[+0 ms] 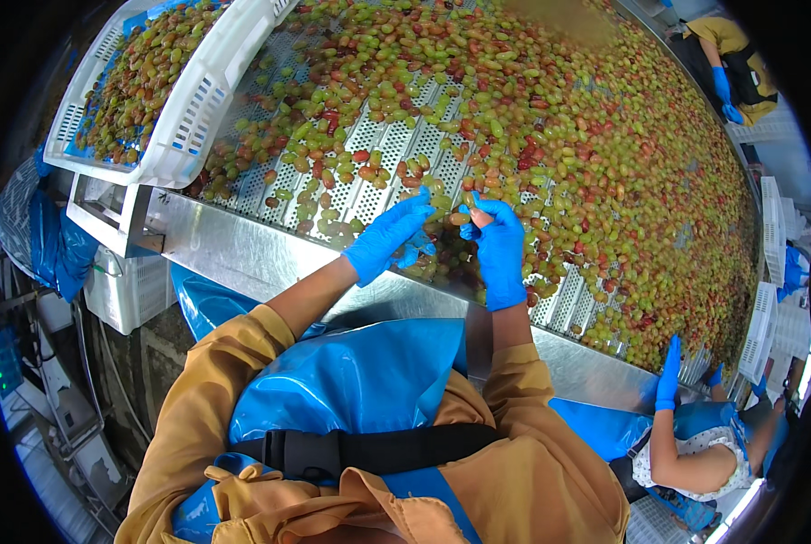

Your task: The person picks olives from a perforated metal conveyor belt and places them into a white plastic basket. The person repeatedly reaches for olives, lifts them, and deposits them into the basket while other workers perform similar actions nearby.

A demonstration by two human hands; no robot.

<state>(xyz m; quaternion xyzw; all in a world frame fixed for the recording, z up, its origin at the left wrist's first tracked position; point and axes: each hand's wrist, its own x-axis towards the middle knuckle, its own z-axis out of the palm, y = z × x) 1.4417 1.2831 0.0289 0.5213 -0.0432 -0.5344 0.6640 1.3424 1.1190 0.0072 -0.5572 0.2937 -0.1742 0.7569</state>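
Note:
Loose green and red grapes [568, 136] are spread over a perforated metal conveyor [371, 136] with a steel side rail [242, 234]. My left hand [395, 231], in a blue glove, is over the near edge of the conveyor; its fingers are apart, and whether a grape lies among them is unclear. Just to its right, my right hand [497, 238], also gloved in blue, has its thumb and forefinger at a brownish grape [458, 219], the thumb tip bare. Several grapes lie on the belt beyond both hands.
A white plastic crate [195, 122] full of grapes stands on a white metal frame [130, 217] at the upper left. Another white crate [130, 289] is below it. Co-workers with blue gloves stand at the lower right [691, 449] and upper right [732, 68]. White crates [759, 326] line the right side.

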